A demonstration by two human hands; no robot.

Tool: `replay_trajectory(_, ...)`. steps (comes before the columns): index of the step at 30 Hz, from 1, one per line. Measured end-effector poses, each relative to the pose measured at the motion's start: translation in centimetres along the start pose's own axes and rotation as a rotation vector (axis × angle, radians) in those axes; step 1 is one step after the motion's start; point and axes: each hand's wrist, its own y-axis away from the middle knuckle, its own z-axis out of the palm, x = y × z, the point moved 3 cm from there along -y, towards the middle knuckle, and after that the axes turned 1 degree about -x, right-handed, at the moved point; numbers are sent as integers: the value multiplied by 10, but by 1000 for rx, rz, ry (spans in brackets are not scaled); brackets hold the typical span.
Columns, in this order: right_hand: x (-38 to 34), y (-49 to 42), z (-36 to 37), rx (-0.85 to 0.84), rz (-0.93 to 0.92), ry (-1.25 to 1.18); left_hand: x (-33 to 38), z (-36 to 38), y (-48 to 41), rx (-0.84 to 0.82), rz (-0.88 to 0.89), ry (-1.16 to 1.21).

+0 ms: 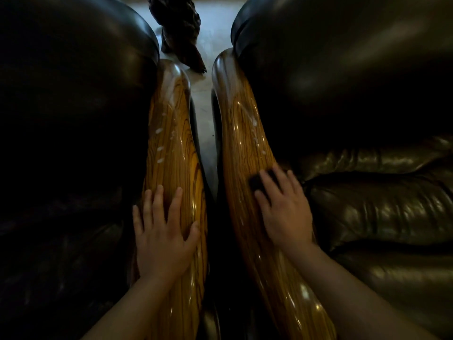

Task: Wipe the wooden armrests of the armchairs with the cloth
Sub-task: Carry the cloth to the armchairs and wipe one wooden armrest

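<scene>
Two glossy wooden armrests run side by side up the middle of the head view. On the left armrest (171, 133) my left hand (163, 236) lies flat with spread fingers and nothing in it. My right hand (284, 209) presses a small dark cloth (256, 181) onto the right armrest (247, 133); only a bit of cloth shows under the fingers. Pale droplets and wet streaks dot both armrests ahead of my hands.
Dark leather cushions of the left armchair (73, 119) and the right armchair (355, 94) flank the armrests. A narrow strip of pale floor (204, 123) runs between them. A dark carved wooden object (181, 35) stands on the floor at the far end.
</scene>
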Motion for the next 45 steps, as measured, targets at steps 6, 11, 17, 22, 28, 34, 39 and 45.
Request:
replay_trajectory(6,-29,-16,7,14,-109,88,11,-3,-20,41,-39,202)
replay_trajectory(11,2,11,9,-34,-261,116,12,1,-24,108,-27,146)
replay_trajectory(17,-36,-59,3,19,-26,61,9,2,-22,117,-46,127)
replay_trajectory(22,-9,12,8,-99,-356,153,14,-5,-23,96,-59,156)
replay_trajectory(28,-11,-74,0,7,53,-25,13,-7,-22,87,-89,198)
replay_trajectory(34,-38,-39,17,23,-216,120,16,-7,-22,75,-107,198)
replay_trajectory(39,-19,-33,10,23,-201,109,15,-7,-23,81,-99,189)
replay_trajectory(45,-55,-95,14,60,-45,60,12,-1,-24,96,-99,182)
